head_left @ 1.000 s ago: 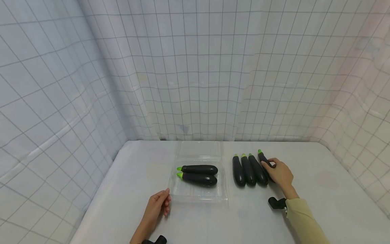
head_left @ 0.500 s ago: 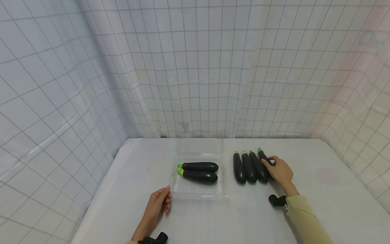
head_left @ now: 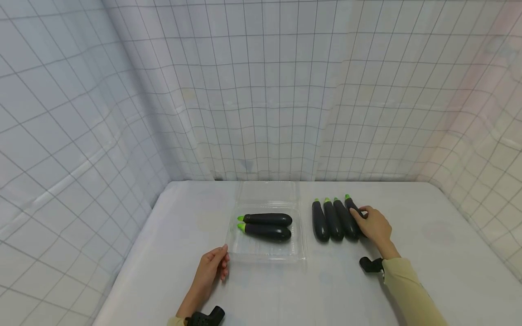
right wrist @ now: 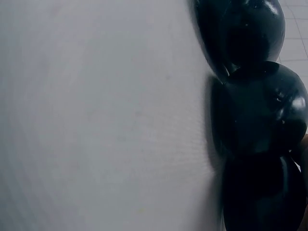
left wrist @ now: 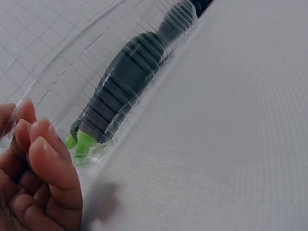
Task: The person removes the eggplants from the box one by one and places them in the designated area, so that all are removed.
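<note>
Two dark eggplants with green stem ends, a back one (head_left: 268,219) and a front one (head_left: 267,232), lie side by side inside a clear plastic box (head_left: 261,251). My left hand (head_left: 209,269) pinches the box's near left corner; in the left wrist view its fingers (left wrist: 53,163) are at the clear rim. To the right of the box, several eggplants stand in a row with stems pointing away. My right hand (head_left: 374,227) holds the rightmost eggplant (head_left: 352,205) from above, covering its thick end. Rounded eggplant ends (right wrist: 262,113) fill the right wrist view's right side.
The box's clear lid (head_left: 267,192) is folded back flat toward the table's rear edge. A white cloth covers the table (head_left: 326,290). Grid-patterned white curtains (head_left: 261,99) enclose the back and both sides.
My right hand has brought the rightmost eggplant slightly left, up against its neighbour in the row. The left hand keeps its place at the box corner. The head view has tilted a little downward.
</note>
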### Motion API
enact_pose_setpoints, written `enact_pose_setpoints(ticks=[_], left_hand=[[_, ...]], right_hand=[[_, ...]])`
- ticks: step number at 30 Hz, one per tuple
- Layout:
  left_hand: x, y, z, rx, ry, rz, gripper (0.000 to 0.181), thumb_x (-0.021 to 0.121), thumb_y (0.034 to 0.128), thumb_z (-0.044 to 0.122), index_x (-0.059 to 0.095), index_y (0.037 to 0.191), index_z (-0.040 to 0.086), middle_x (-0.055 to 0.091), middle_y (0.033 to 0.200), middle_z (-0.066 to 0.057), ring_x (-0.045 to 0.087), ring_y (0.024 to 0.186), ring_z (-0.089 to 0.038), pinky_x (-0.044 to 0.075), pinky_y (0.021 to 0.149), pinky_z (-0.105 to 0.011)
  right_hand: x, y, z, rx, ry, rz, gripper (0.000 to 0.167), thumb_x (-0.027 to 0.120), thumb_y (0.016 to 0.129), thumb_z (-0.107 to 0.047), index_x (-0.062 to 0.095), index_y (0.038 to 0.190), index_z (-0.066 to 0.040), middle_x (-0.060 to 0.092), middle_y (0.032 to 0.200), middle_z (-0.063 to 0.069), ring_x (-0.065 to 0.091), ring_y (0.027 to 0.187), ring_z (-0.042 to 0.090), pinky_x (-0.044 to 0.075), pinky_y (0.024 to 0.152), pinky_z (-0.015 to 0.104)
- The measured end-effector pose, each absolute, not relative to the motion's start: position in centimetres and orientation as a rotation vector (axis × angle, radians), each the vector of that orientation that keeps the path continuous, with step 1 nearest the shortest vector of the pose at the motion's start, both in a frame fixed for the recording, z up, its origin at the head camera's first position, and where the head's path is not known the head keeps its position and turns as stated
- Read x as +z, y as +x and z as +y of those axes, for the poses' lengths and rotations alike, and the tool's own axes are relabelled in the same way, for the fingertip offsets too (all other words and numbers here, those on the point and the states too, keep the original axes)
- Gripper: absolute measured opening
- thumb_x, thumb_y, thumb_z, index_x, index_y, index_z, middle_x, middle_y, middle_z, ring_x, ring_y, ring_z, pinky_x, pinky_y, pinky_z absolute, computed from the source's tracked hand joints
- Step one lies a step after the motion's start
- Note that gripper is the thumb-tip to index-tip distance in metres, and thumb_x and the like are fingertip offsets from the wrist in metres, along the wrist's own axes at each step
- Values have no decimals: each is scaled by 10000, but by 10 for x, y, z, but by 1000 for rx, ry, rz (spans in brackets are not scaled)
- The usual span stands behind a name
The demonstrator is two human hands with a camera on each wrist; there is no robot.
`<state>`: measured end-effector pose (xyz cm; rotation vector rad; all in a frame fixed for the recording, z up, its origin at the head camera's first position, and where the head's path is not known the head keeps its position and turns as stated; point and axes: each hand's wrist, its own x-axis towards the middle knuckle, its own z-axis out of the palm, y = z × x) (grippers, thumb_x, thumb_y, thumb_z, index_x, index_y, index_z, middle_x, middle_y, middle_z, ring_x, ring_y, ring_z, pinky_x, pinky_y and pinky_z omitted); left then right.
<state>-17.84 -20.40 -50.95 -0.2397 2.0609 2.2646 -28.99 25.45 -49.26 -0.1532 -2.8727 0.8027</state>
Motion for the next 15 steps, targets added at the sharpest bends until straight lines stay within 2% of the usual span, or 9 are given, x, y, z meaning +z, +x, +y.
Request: enact_pose_setpoints(ticks=[7, 15], left_hand=[[-508, -178, -203, 2257, -259, 2065, 385, 575, 951, 338, 541, 768, 1, 451, 634, -46, 439, 481, -140, 389, 412, -230], [-509, -178, -203, 2287, -226, 2049, 395, 578, 950, 332, 533, 762, -12, 444, 629, -42, 433, 468, -129, 383, 401, -222]], right_hand=[[-491, -289, 254, 775, -143, -2887, 657, 446, 939, -563, 561, 1200, 29, 613, 1014, 237, 593, 840, 359, 473, 612, 455], [-491, -287, 254, 767, -148, -2919, 722, 454, 927, -587, 529, 1228, 65, 597, 1032, 280, 594, 849, 387, 476, 600, 473]])
